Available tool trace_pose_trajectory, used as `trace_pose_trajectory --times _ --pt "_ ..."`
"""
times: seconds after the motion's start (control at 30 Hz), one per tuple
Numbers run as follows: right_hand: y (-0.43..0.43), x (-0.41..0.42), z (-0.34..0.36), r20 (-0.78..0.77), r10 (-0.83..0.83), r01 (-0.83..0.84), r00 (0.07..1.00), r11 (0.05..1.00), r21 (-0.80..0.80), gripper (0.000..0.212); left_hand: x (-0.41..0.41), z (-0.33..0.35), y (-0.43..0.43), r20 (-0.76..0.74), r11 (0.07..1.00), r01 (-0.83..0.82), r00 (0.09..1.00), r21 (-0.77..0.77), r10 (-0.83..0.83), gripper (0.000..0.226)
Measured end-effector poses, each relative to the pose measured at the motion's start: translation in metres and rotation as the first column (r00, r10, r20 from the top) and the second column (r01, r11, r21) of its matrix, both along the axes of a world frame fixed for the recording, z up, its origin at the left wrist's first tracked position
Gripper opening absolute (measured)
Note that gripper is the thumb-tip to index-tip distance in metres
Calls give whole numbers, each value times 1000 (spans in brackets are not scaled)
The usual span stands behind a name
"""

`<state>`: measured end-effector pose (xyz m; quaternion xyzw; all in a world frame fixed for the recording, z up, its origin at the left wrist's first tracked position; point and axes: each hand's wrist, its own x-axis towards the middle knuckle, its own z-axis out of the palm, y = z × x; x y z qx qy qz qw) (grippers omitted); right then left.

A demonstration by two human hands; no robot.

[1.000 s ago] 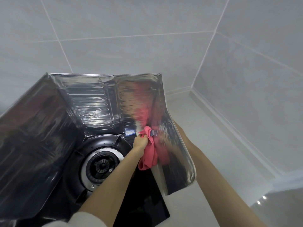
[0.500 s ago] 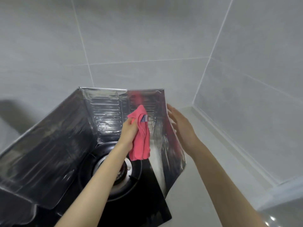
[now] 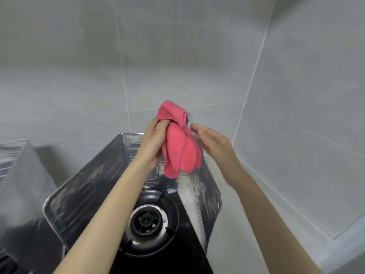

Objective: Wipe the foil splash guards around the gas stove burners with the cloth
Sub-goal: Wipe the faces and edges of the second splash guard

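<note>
My left hand (image 3: 154, 143) is closed around the bunched pink microfibre cloth (image 3: 178, 142), holding it up above the top edge of the crinkled silver foil splash guard (image 3: 88, 186). The cloth hangs in folds, clear of the foil. My right hand (image 3: 214, 146) is open, fingers spread, just beside the cloth at the guard's right panel. Below sits the round black gas burner (image 3: 147, 221) on the black glass stove top (image 3: 189, 260).

Pale countertop (image 3: 233, 252) under black gas stove (image 3: 189, 252), foil splash guards (image 3: 85, 186) upright.
</note>
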<state>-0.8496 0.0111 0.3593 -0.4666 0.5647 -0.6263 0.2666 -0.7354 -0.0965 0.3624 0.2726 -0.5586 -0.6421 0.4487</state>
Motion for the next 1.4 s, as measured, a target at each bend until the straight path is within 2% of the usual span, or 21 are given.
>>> trace_pose_trajectory --times 0.13,0.27,0.43,0.53,0.63,0.73,0.83,0.93,1.07,1.23,1.3,1.4 --pt "0 16 9 73 -6 9 997 999 -36 32 13 10 2 -13 994 104 995 -23 -104 23" --pt "0 27 13 128 -75 87 989 992 -90 20 26 14 6 -21 972 227 973 -62 -229 29" --pt "-2 34 10 134 -234 250 963 961 -116 4 36 17 10 -13 939 344 939 -23 -344 32" --pt "-6 34 11 142 -347 366 927 920 -140 7 38 19 8 -22 930 368 930 1 -368 31" --pt "-12 27 15 260 -364 411 895 897 -160 7 36 21 7 -58 917 396 917 36 -394 31" --pt "-15 15 22 393 -320 411 862 896 -172 8 31 23 2 -53 915 404 914 8 -403 32" --pt "-14 -5 32 579 -233 406 781 894 -188 10 23 23 -3 4 932 362 932 -18 -362 31" --pt "-11 -32 37 659 -236 442 714 882 -163 13 10 16 -7 81 962 271 960 -31 -268 30" --pt "-9 -68 33 659 -279 478 698 867 -140 13 -13 -5 -10 245 979 200 951 -29 -187 30" --pt "-17 -107 6 623 -360 489 694 872 -41 27 -54 -39 -5 472 976 212 866 -49 -164 39" --pt "-22 -122 -9 605 -399 485 689 874 24 30 -72 -52 -4 508 976 218 843 -23 -176 48" --pt "-30 -141 -33 576 -415 455 704 887 83 24 -91 -69 -3 513 980 178 835 94 -201 60"
